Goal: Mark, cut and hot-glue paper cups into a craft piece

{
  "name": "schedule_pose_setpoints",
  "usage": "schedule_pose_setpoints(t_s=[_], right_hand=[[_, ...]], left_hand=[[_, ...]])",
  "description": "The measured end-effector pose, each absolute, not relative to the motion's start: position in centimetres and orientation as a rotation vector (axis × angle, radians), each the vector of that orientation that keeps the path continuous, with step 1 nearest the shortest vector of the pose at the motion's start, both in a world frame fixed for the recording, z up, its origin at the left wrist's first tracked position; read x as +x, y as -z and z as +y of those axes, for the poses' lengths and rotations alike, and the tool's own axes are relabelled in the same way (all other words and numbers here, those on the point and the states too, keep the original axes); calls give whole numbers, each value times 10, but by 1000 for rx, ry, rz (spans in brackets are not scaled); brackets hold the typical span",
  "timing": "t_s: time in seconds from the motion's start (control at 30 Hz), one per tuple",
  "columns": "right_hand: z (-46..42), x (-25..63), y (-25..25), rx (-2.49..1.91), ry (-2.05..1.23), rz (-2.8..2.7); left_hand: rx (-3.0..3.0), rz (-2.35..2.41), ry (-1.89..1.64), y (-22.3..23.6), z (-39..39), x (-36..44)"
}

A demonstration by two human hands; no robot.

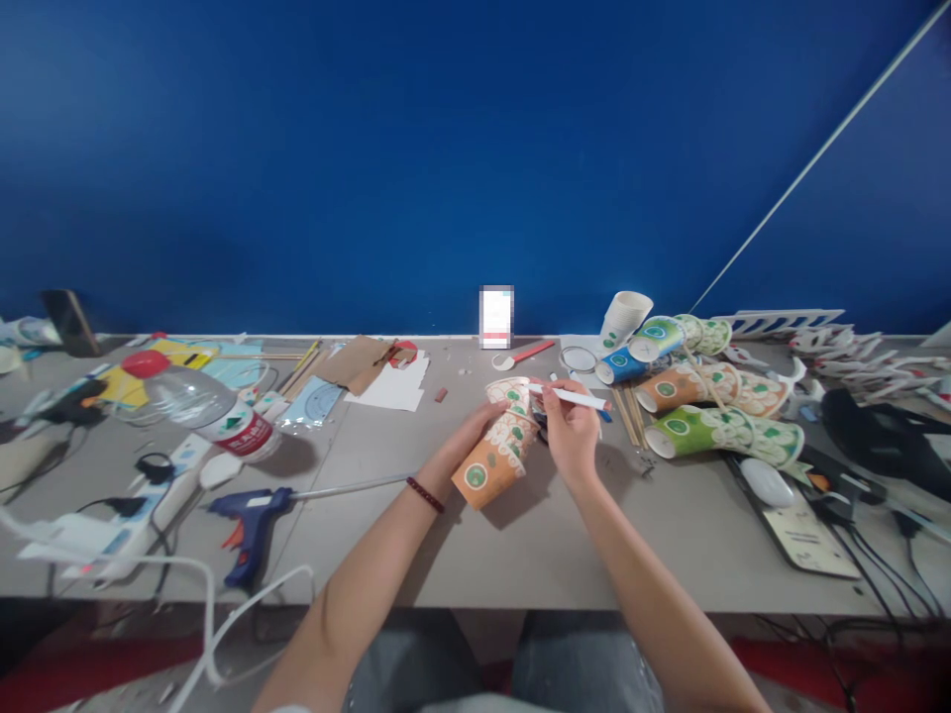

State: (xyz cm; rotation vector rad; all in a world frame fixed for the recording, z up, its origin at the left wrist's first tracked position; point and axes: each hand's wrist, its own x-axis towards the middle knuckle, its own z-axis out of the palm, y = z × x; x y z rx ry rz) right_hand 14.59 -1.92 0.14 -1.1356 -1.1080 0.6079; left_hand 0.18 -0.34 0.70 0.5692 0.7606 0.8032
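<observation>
Two or more paper cups [491, 469], joined end to end, are tilted in front of me, an orange base towards me and a patterned white part farther away. My left hand [471, 434] wraps around their left side, a beaded bracelet on its wrist. In my right hand [572, 434] is a white marker pen [583, 399], pinched between the fingers. Its left end is at the far cup's rim; whether it touches the paper I cannot tell. Something small and dark lies partly hidden behind the cups and my right hand.
A glue gun [253, 525], a plastic bottle [215, 406] and a power strip [159, 495] are on the left. More joined cups [724, 436] lie at the right, near a computer mouse [768, 482]. A lit phone [496, 317] stands against the blue wall.
</observation>
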Motion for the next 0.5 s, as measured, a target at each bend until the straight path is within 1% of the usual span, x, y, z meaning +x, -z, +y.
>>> schedule_pose_setpoints(t_s=[0.27, 0.5], right_hand=[[-15, 147, 5, -1052, -703, -1044], [-16, 146, 3, -1057, -699, -1038]], left_hand=[[565, 721, -796, -6, -5, -1], [552, 688, -793, -2, -1, 0]])
